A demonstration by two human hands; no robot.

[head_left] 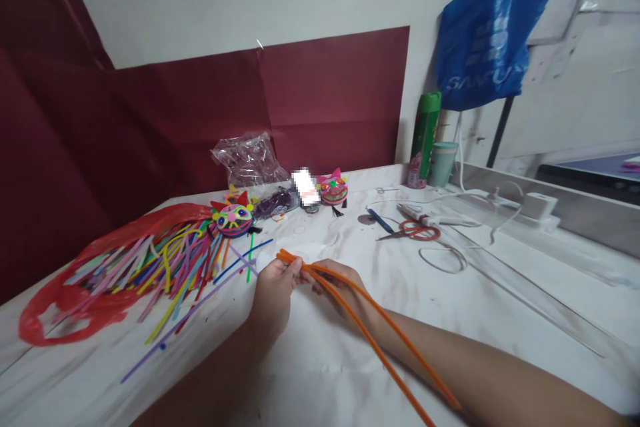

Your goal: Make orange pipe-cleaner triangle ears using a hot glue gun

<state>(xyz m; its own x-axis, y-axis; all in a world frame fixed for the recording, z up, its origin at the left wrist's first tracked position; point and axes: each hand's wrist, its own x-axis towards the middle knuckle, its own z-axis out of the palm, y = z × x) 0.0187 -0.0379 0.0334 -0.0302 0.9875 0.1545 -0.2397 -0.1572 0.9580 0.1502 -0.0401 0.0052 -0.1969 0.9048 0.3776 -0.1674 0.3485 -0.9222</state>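
- The left hand (274,293) is pinched closed around the near ends of two long orange pipe cleaners (370,337), low in the middle of the white marbled worktop (500,293).
- The right hand (340,283) sits just beside the left hand, fingers curled over the same orange stems; the stems run back along the right forearm toward the lower edge of the view.
- Left of the hands lies a spread heap of multicoloured pipe cleaners (165,267) on a flat red plastic bag (60,310).
- Beyond that heap, further from the hands, sits a round, colourful cat-face craft with red ears (233,217); a second one with pink ears (333,189) sits further right.
- Right of and beyond the hands lie red-handled scissors (415,231).
- Far beyond the scissors, a tall green spray can (425,133) stands by the wall, under a hanging blue plastic bag (487,40).
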